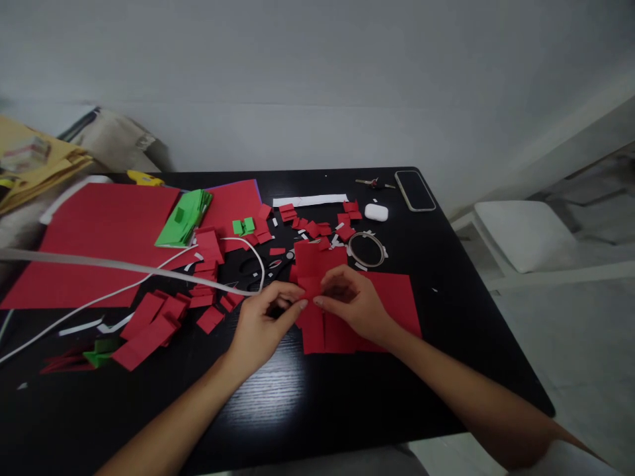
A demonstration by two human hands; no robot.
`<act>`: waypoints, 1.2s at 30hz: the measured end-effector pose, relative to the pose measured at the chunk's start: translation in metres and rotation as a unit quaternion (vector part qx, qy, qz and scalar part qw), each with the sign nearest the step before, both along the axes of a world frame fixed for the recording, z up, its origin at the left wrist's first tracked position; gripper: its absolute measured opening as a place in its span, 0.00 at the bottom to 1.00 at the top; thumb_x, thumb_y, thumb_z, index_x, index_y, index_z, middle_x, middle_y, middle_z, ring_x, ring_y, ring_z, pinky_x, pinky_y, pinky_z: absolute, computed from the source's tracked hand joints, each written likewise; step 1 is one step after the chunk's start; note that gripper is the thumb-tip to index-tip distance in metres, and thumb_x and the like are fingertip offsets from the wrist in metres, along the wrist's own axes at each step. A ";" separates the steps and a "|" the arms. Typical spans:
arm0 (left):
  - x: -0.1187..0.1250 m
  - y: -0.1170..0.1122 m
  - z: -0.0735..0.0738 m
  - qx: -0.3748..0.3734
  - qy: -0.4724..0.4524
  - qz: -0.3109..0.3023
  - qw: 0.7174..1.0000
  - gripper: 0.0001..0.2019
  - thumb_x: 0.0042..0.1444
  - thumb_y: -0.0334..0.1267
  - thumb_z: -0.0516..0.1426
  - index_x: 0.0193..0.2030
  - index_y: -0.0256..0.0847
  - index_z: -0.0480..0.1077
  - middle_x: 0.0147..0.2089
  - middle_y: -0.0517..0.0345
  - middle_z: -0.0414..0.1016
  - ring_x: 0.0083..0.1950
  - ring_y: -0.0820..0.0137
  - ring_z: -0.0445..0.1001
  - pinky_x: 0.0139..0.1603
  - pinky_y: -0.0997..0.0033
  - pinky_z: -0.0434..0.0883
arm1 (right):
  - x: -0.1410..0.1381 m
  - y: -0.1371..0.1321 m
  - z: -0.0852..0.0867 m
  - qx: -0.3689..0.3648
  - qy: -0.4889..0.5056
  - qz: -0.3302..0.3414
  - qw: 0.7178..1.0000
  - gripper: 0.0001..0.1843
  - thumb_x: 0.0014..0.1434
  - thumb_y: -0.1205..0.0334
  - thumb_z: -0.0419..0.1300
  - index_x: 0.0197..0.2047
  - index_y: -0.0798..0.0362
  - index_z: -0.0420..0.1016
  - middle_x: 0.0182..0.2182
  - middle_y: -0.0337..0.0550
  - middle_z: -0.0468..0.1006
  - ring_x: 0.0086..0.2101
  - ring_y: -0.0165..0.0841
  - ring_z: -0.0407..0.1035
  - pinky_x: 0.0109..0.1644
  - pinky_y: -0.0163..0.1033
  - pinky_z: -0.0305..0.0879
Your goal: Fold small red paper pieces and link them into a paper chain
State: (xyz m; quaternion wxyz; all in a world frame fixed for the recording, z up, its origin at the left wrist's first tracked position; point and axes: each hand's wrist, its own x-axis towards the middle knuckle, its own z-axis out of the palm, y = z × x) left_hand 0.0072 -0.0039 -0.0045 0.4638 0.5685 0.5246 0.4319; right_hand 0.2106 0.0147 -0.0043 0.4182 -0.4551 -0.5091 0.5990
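My left hand [262, 324] and my right hand [354, 305] meet over a red paper piece [310, 291] near the middle of the black table [297, 403]. Both hands pinch that small red piece with fingertips pressed together, thumbs and forefingers nearly touching each other. Under the hands lies a larger red sheet [397, 297] with cut strips. Black scissors [270, 268] lie just beyond my left hand.
Big red sheets [99, 231], a stack of green paper [183, 218], several red folded pieces [153, 324], a white cable [124, 268], a tape ring [367, 250], an earbud case [376, 212] and a phone [415, 190] lie around. A white seat [526, 231] stands right of the table.
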 end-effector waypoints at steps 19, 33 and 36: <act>-0.004 0.000 -0.002 0.047 -0.005 -0.039 0.998 0.05 0.59 0.29 0.62 0.38 0.43 0.79 0.38 0.59 0.81 0.34 0.74 0.76 0.36 0.77 0.72 | 0.003 0.003 -0.006 0.023 0.037 0.042 0.998 0.03 0.55 0.66 0.70 0.36 0.51 0.84 0.37 0.42 0.85 0.40 0.35 0.79 0.49 0.39 0.74; -0.005 0.002 0.002 0.048 0.011 -0.048 0.998 0.03 0.60 0.31 0.63 0.40 0.41 0.79 0.35 0.59 0.81 0.32 0.75 0.77 0.34 0.78 0.74 | 0.004 0.003 -0.005 0.014 0.022 0.049 0.998 0.06 0.56 0.60 0.72 0.37 0.52 0.84 0.35 0.42 0.85 0.36 0.35 0.79 0.44 0.39 0.74; -0.001 0.000 0.003 0.037 -0.018 -0.030 0.999 0.04 0.62 0.34 0.63 0.43 0.41 0.76 0.33 0.60 0.80 0.31 0.75 0.77 0.34 0.78 0.74 | 0.002 0.002 -0.005 0.015 0.021 0.029 0.999 0.11 0.55 0.59 0.74 0.41 0.51 0.81 0.35 0.41 0.85 0.36 0.34 0.79 0.42 0.38 0.74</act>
